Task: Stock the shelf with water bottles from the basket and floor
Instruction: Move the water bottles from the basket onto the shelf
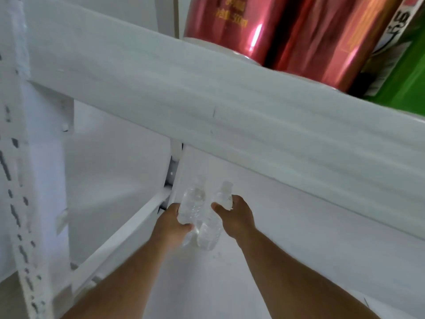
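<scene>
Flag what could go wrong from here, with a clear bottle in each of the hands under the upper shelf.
1. The left bottle and right bottle touch, so setting one down may knock over the other.
2. The right hand grips near the neck, so the body could swing.
3. The left hand is near the shelf bracket and may bump it.

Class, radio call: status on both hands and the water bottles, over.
Left hand grips one clear bottle. Right hand grips second bottle. Both over lower shelf, under upper shelf edge. Nothing blocking.
</scene>
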{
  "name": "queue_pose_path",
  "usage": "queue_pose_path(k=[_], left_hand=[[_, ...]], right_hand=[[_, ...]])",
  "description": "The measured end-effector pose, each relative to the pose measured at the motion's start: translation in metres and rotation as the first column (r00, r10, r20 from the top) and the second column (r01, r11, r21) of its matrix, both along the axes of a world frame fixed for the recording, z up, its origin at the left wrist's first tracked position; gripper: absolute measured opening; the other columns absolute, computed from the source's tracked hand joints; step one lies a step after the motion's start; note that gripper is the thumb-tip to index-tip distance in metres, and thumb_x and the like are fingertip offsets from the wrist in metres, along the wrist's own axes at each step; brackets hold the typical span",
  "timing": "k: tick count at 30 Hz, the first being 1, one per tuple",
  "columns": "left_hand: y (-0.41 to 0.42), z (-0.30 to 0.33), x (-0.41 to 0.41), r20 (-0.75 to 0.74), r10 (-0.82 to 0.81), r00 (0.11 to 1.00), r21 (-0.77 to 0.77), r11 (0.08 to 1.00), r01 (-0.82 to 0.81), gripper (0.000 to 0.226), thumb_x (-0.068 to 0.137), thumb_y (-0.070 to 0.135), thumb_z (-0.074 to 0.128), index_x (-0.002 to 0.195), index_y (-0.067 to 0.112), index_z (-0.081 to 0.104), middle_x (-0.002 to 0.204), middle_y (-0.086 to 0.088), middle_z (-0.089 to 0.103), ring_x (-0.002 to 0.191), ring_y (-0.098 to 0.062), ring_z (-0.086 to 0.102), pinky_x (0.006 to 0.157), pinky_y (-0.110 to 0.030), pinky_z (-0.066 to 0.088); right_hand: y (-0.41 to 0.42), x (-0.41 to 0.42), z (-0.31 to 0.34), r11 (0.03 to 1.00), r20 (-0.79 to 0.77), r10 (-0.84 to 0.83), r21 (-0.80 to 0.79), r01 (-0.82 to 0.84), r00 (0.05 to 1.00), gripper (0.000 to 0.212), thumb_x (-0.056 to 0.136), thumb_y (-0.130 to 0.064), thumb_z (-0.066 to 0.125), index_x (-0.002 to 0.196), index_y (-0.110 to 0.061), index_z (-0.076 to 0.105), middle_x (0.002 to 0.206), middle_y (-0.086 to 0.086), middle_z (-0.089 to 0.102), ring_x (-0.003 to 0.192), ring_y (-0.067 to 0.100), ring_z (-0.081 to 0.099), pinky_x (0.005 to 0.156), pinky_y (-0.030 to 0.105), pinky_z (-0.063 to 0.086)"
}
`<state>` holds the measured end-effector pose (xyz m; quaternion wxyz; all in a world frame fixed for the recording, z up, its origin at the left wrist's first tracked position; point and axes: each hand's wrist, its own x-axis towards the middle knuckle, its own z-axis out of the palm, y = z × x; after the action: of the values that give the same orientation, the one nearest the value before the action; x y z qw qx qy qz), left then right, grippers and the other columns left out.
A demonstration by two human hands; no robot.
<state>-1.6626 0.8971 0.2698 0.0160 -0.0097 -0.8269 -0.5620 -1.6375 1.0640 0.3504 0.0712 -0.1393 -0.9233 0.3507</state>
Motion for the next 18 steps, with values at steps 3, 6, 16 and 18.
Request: queue_pose_path(k=[3,6,16,18], left_hand=[[0.008,-0.003,-0.016,-0.021,0.012,1.000,0.004,1.000,-0.012,0.043,0.077,0.018,0.076,0.110,0.029,0.051,0.085,0.022,0.055,0.079,-0.002,0.056,0.068,-0.019,0.043],[0.014,-0.005,-0.029,-0.043,0.024,0.999,0.000,1.000,-0.025,0.042,0.077,0.018,0.075,0.111,0.027,0.053,0.091,0.015,0.059,0.089,-0.013,0.060,0.074,-0.024,0.044],[0.015,-0.013,-0.041,-0.030,-0.018,0.999,-0.006,1.000,0.018,0.058,0.081,0.019,0.074,0.132,0.020,0.048,0.109,0.007,0.057,0.094,-0.013,0.055,0.067,-0.018,0.042],[0.014,-0.012,-0.041,-0.008,-0.045,0.999,-0.015,0.999,0.045,0.064,0.080,0.024,0.074,0.136,0.024,0.045,0.116,0.008,0.059,0.100,-0.013,0.058,0.072,-0.021,0.046]], right_hand=[[0.002,-0.014,-0.005,0.998,0.023,0.020,0.059,-0.021,1.000,0.076,0.076,-0.072,0.059,0.130,-0.019,0.058,0.130,0.003,0.064,0.119,0.024,0.059,0.103,0.039,0.047],[0.004,-0.022,-0.005,0.997,0.038,0.044,0.057,-0.047,0.998,0.065,0.086,-0.063,0.058,0.132,-0.017,0.057,0.133,0.005,0.061,0.123,0.026,0.056,0.106,0.040,0.044],[0.006,-0.027,-0.012,0.993,-0.012,0.075,0.094,-0.074,0.997,0.054,0.093,-0.054,0.055,0.140,-0.029,0.050,0.147,-0.002,0.050,0.135,0.022,0.046,0.114,0.038,0.034],[0.004,-0.028,-0.011,0.987,0.054,0.099,0.121,-0.105,0.994,0.057,0.094,-0.055,0.053,0.141,-0.024,0.050,0.146,0.001,0.051,0.135,0.024,0.046,0.113,0.037,0.035]])
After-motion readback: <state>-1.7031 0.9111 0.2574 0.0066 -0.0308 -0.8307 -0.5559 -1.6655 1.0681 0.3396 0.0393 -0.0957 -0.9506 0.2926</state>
